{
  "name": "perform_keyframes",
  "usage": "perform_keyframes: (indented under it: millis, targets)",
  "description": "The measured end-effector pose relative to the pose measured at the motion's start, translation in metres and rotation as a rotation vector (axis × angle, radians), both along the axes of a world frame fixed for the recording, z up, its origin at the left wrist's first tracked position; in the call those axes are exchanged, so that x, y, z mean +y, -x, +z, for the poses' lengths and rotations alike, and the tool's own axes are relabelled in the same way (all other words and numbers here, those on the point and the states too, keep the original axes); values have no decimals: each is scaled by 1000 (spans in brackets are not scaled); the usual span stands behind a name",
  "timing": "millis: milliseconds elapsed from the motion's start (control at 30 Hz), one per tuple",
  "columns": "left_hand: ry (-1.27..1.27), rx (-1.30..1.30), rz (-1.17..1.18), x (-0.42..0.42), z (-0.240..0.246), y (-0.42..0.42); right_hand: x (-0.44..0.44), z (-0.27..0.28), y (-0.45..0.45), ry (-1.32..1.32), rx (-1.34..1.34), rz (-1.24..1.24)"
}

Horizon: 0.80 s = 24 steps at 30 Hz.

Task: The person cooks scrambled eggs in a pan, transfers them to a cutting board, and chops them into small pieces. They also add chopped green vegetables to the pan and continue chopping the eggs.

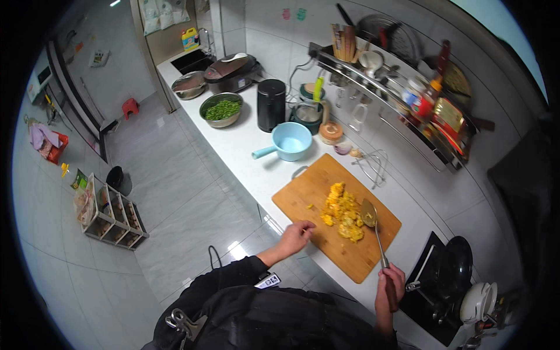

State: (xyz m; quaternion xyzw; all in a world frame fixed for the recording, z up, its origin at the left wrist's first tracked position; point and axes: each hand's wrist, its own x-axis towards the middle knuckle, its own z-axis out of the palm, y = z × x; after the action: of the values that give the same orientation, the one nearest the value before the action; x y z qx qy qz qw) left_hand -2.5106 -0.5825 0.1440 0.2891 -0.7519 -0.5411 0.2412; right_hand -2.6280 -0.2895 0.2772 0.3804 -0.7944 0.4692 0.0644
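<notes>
My right hand grips the wooden handle of a metal wok spatula. Its blade rests at the right side of a heap of yellow scrambled egg, and small bits of egg cling to it. Under the egg lies a wooden cutting board, set at an angle on the counter. My left hand is at the board's near left edge, its fingers curled. Nothing is visible in it, though the inside of the fingers is hidden.
Beyond the board sit a light blue dipper, a black kettle and a steel bowl of chopped greens. A wire rack stands by the wall. Right of the board is a black cooktop with a dark pan. A utensil shelf overhangs the counter.
</notes>
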Motion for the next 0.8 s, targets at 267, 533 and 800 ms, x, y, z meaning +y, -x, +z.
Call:
perform_keyframes:
  millis: [267,533,800]
  targets:
    - [-214,65,243,-161,-42,-69,-88,0,-30,-158,307,27]
    - [-541,-14,391,-240,-32,-87,-142,-17,13,-74,186,3]
    - [-604,40,531,-377,-45,-110,-188,-33,18,-215,98,100]
